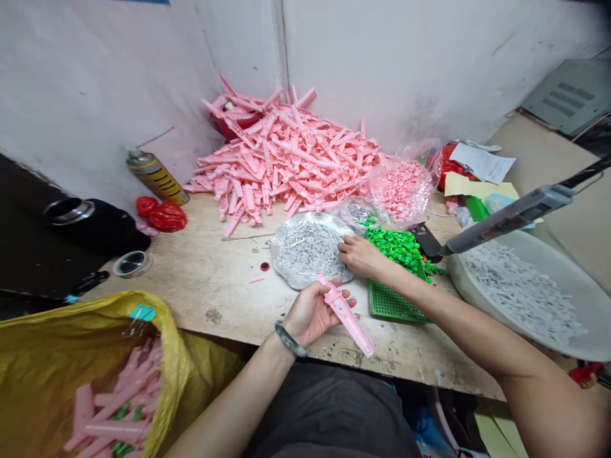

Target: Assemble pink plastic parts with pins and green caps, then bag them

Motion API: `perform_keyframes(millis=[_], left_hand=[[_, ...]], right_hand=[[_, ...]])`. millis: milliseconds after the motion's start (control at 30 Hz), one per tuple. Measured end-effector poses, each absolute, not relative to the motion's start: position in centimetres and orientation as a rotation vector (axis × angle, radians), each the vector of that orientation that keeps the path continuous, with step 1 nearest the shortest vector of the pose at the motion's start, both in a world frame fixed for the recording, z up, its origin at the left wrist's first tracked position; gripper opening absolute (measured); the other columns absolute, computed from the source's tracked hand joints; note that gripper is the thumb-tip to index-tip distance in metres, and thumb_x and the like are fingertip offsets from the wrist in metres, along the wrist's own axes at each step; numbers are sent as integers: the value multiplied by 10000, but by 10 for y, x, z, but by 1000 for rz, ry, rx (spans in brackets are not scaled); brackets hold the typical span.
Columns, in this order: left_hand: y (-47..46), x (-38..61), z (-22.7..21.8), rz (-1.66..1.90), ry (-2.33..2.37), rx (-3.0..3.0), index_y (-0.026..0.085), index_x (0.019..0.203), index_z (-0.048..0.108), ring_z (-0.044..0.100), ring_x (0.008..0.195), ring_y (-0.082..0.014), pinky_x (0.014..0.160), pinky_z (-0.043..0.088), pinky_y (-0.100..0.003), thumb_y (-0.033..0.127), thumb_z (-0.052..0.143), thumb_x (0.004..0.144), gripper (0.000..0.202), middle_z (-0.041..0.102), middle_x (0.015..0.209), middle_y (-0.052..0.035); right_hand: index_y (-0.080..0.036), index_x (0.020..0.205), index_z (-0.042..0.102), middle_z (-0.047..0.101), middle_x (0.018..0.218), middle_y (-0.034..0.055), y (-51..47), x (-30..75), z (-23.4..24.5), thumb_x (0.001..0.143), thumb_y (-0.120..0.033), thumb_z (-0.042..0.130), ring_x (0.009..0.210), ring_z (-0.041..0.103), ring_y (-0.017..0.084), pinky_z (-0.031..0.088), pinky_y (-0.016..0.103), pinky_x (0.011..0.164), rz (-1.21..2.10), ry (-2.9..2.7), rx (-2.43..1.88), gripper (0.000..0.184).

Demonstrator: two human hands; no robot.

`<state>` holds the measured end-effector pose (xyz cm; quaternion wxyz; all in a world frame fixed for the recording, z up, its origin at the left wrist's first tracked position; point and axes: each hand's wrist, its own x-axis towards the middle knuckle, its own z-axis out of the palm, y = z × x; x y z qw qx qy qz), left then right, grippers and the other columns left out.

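Observation:
My left hand point(319, 313) holds a long pink plastic part point(351, 320) across its fingers, thumb on top, over the near edge of the table. My right hand point(359, 254) reaches to the right side of a silvery bag point(286, 270) spread with small grey-white parts and thin metal pins. Its fingers are bent together at the pile; whatever they pinch is hidden. Just right of that hand stands a green basket point(394, 310) heaped with small bright green parts point(400, 247).
A large heap of pink parts point(291, 159) lies against the wall, beside a clear bag of small pink pieces point(401, 187). At right are a grey electric screwdriver point(510, 219) and a white basin point(587, 299). A yellow sack point(179, 381) stands lower left, a spray can point(155, 175) behind.

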<state>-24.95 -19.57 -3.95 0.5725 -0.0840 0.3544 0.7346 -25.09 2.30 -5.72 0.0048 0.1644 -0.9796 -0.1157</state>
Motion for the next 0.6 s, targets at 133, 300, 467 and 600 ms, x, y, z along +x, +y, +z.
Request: perform_keyframes(millis=[133,300,467,600], left_hand=[[-197,-252,-41,1778,944,-96,113,1130,522,676,855,-198,877,553,-468,-33,545,723,433,651,866,-70],[-193,-253,-43,1784,1054,-13,125,1095,537,680,879,-213,878,558,-476,16,617,747,372,667,974,-112],[-190,-255,-48,1813,1165,42,132,1061,582,683,938,-246,848,572,-445,87,702,707,377,669,1049,-123],[-186,-256,-55,1855,1223,109,148,1086,608,687,935,-242,805,576,-385,178,757,692,422,679,1058,-107]], right_hand=[[-124,913,659,641,909,108,23,-251,-56,923,-157,520,863,515,228,357,335,718,-404,-3060,469,143],[-141,882,653,640,928,104,25,-252,-60,927,-168,504,853,541,217,370,322,708,-324,-3093,511,158],[-136,888,658,657,902,113,23,-241,-50,860,-104,508,827,580,200,419,307,721,149,-3032,134,156],[-156,913,647,668,806,36,7,-220,-39,868,-216,532,702,602,146,478,284,672,1379,-2718,-211,137]])
